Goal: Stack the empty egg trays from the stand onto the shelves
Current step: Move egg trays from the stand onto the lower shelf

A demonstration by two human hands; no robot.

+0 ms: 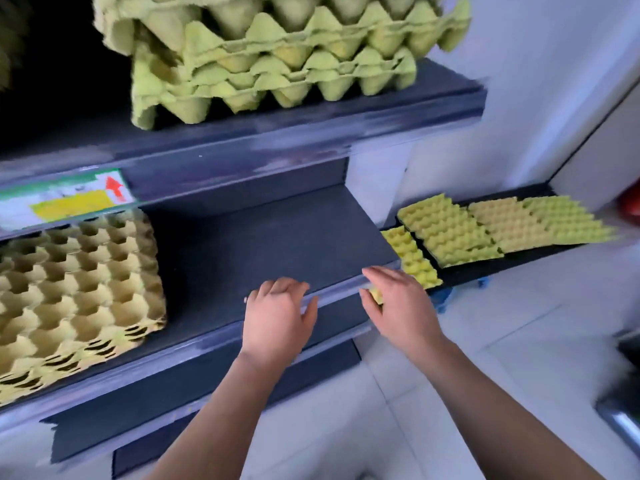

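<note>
Reaching over the front lip of the middle shelf (263,237), the left hand (277,313) lies palm down with its fingers loosely curled on the edge, holding nothing. The right hand (398,299) hovers at the shelf's right corner, fingers spread and slightly bent; a scrap of yellow shows under its thumb, but whether it grips that or merely covers it I cannot tell.

One stack of egg trays (76,289) sits at the left end of this shelf, its layers too blurred to count. On the upper shelf (311,133) stands a second stack of green trays (270,64), at least five deep and running out of frame at the top. One price label (65,199) with a red arrow is fixed to the upper shelf's front edge.

Low at the right, a dark stand (512,261) carries four groups of yellow-green trays: one narrow tray (412,258) nearest the right hand, then three larger ones (450,230) side by side and overlapping toward the wall. The bare part of the middle shelf lies between the hands and the left stack.
</note>
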